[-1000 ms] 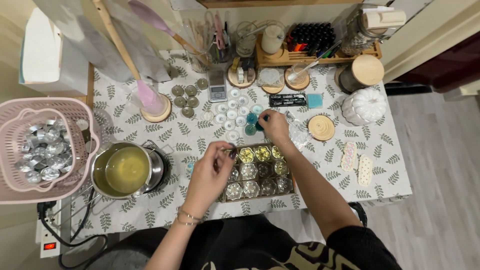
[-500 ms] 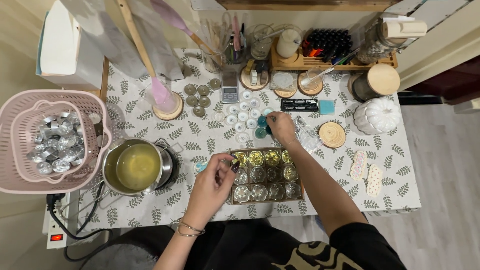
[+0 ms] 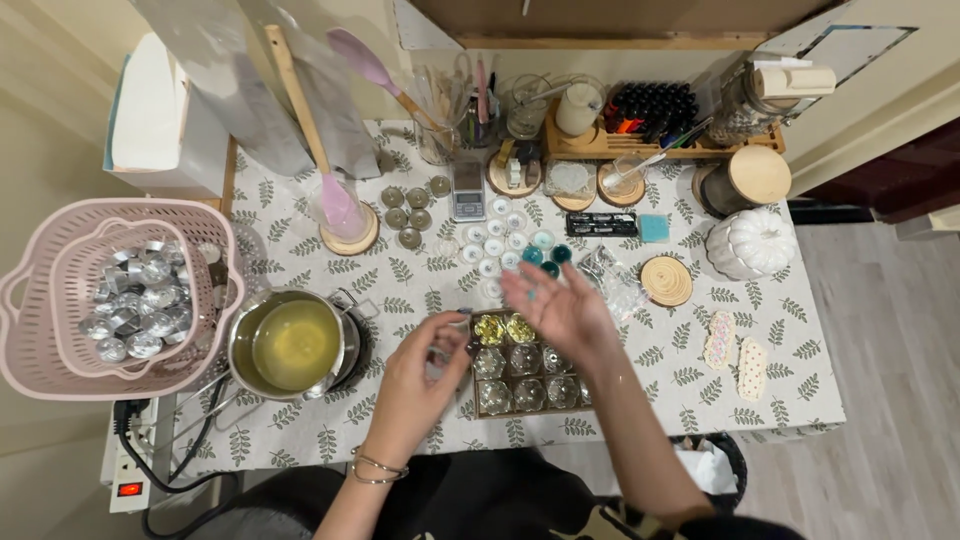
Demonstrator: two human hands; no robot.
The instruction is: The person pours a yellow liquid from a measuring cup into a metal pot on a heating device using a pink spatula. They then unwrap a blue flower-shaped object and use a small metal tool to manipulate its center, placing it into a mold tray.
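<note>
Since half a second ago the right hand has drawn back from the small cups farther up the table and now hovers, blurred, over the tray of small clear moulds; its fingers are spread, and whether they pinch anything tiny I cannot tell. Nearest the body, the left hand rests at the tray's left edge with thumb and forefinger pinched, seemingly steadying it. Two moulds in the tray's far row hold yellow-green filling (the others look clear). Left of the tray stands a pot of yellowish liquid, close by, likely for easy reach. Beyond lie the white and teal cups, then a small scale. A pink basket of foil cups sits far left.
</note>
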